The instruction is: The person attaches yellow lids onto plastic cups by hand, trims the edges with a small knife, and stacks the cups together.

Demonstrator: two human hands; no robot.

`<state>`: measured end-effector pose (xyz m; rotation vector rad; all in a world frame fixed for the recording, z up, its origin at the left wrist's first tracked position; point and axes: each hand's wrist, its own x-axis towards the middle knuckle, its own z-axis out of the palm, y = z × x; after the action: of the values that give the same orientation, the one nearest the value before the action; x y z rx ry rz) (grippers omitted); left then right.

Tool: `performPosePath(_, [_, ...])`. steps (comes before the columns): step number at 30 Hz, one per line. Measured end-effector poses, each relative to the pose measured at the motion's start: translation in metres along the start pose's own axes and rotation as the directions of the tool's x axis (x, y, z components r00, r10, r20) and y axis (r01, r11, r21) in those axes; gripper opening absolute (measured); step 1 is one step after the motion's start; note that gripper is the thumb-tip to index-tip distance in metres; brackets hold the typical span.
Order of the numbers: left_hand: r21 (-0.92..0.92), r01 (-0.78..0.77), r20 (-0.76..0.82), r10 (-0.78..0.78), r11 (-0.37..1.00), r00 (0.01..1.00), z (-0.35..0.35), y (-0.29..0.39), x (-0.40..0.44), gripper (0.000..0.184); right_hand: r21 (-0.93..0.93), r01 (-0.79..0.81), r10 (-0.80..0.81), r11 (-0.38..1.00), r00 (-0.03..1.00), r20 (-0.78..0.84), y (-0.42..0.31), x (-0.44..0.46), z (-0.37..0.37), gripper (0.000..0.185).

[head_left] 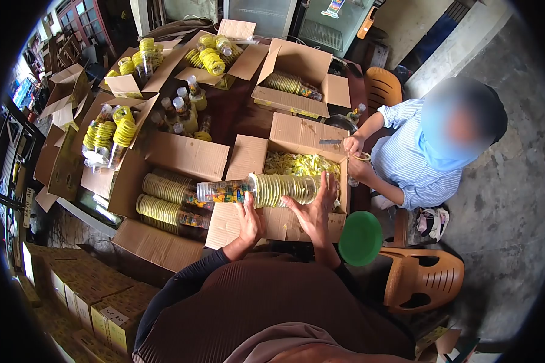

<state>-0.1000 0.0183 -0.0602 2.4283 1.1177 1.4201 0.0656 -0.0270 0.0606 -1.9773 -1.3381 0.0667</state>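
A long stack of clear plastic cups (283,190) with yellowish rims lies level in front of me; colourful printing shows through its left end. My left hand (250,222) grips it from below near the printed end. My right hand (313,212) wraps round the right part, thumb along the near side and fingers at the right end. Behind and below the stack is an open cardboard box (304,140) holding a heap of yellow-green strips (297,162). To the left, another open box (178,153) contains several similar cup stacks (163,210).
Further boxes with cup stacks (290,84) and yellow ring bundles (212,60) crowd the table. Bottles (181,107) stand among them. At right, a co-worker (406,145) holds a small ring-like piece. A green round lid or plate (361,238) and an orange chair (427,281) are near my right side.
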Motion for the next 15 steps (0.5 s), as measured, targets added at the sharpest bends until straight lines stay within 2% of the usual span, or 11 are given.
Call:
performPosePath(3, [0.014,0.042,0.024,-0.042,0.999,0.999,0.000,-0.001,-0.004,0.071,-0.023,0.041,-0.041,0.999,0.999,-0.010,-0.001,-0.001,0.001,0.118])
performPosePath(6, [0.059,0.001,-0.026,0.001,0.998,1.000,0.000,-0.002,-0.005,0.071,-0.040,0.038,-0.038,0.998,0.999,0.003,-0.005,-0.005,-0.001,0.117])
performPosePath(9, [0.023,-0.002,-0.054,0.004,1.000,0.999,-0.002,-0.005,-0.003,0.068,-0.030,0.043,-0.043,0.999,0.999,0.001,-0.008,-0.006,0.000,0.116])
performPosePath(11, [-0.105,0.060,-0.064,-0.067,0.993,0.996,0.002,-0.007,-0.011,0.068,-0.025,0.060,-0.060,0.998,0.998,-0.024,-0.007,-0.009,0.004,0.115])
performPosePath(12, [-0.105,0.059,-0.066,-0.067,0.993,0.996,0.010,-0.013,-0.019,0.068,-0.024,0.063,-0.063,0.998,0.998,-0.026,-0.008,-0.009,0.004,0.115])
performPosePath(14, [-0.050,0.140,0.084,-0.135,0.989,0.987,0.023,-0.025,-0.034,0.067,-0.042,0.029,-0.029,0.999,1.000,0.005,-0.015,-0.011,0.000,0.114])
performPosePath(15, [-0.049,0.142,0.086,-0.137,0.989,0.987,0.027,-0.025,-0.037,0.067,-0.042,0.028,-0.028,0.999,1.000,0.007,-0.018,-0.012,-0.002,0.114])
